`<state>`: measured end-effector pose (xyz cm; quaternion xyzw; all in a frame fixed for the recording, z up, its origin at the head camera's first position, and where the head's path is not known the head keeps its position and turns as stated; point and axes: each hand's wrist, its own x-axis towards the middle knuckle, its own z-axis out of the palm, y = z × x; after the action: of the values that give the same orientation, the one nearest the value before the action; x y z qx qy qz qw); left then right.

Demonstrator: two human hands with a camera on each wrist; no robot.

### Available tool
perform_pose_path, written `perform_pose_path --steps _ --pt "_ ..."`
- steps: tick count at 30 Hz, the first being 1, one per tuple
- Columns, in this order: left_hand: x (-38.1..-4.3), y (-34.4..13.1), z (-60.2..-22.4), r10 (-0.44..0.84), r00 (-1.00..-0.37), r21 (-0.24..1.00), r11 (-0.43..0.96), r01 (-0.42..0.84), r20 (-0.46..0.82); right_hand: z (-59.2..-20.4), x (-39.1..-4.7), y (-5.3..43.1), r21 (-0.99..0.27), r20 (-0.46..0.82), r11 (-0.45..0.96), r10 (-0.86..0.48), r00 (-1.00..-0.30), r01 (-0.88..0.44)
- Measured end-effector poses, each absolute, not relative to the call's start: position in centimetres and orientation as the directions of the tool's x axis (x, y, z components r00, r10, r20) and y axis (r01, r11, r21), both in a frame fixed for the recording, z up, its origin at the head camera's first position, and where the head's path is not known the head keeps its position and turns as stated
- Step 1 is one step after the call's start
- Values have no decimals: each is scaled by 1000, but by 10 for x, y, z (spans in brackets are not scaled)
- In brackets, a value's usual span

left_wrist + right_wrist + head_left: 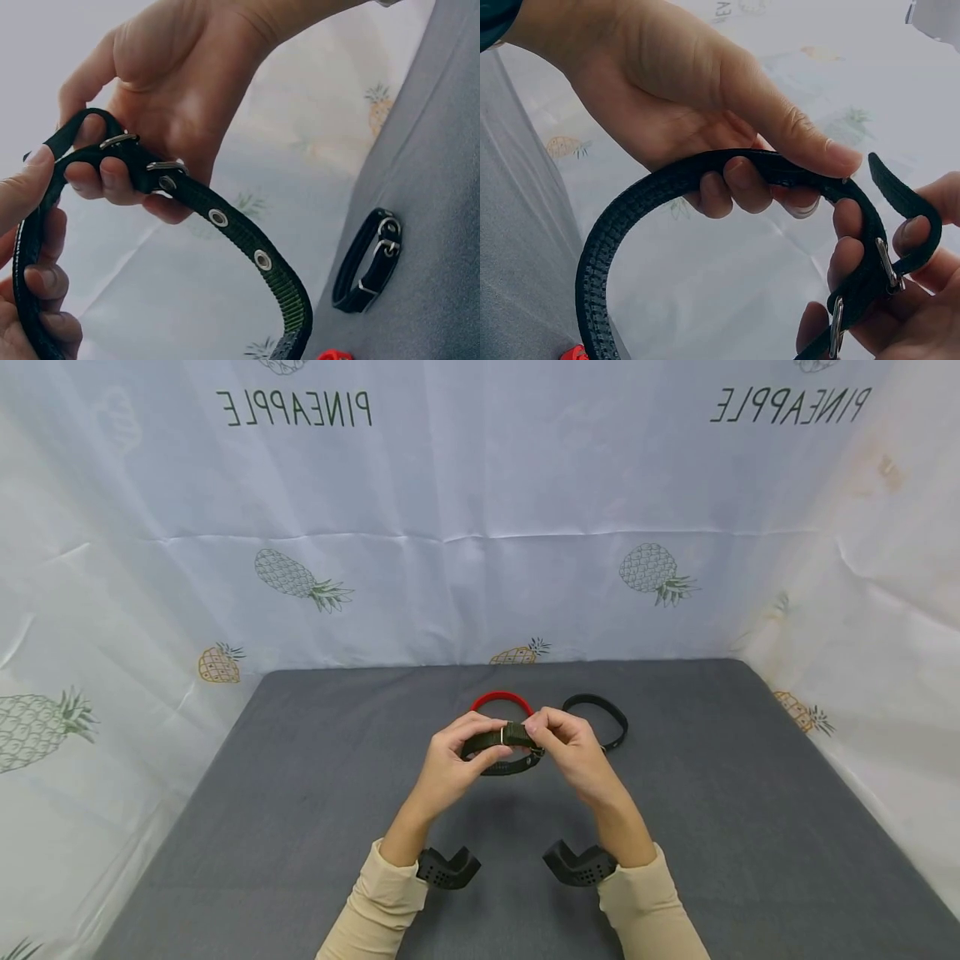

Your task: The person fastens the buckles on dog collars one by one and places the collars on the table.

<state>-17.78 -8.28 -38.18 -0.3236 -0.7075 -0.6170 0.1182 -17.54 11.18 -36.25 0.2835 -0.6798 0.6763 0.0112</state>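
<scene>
A dark green collar [517,735] with metal eyelets is held up above the table between both hands. The left hand [442,772] grips it around its buckle [887,262], with fingertips curled about the strap. In the right wrist view the strap's loose tip [889,187] bends out past the buckle, beside the left fingers. A second metal loop [837,330] sits lower on the band. The right hand [581,764] pinches the band close to the left fingertips, its thumb [836,157] along the outer face and its fingers curled underneath.
Behind the hands, a red collar [501,696] lies on the grey table [315,810], partly hidden by them. Right of it lies a black collar [619,718] with metal fittings. A white pineapple-print curtain [465,593] hangs along the back and sides.
</scene>
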Motion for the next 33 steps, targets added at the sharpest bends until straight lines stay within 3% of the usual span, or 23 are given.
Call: perform_pose_path --steps 23,29,33 --pt "-178 -83 -382 326 -741 770 57 635 587 -367 -179 108 -861 503 -137 -375 -779 -490" --pt "-177 -82 -382 316 -743 773 48 633 590 -368 -180 108 -867 492 -137 -384 -781 -478" --pt "-178 -82 -384 303 -740 771 24 636 601 -369 -180 112 -906 417 -124 -412 -810 -404"
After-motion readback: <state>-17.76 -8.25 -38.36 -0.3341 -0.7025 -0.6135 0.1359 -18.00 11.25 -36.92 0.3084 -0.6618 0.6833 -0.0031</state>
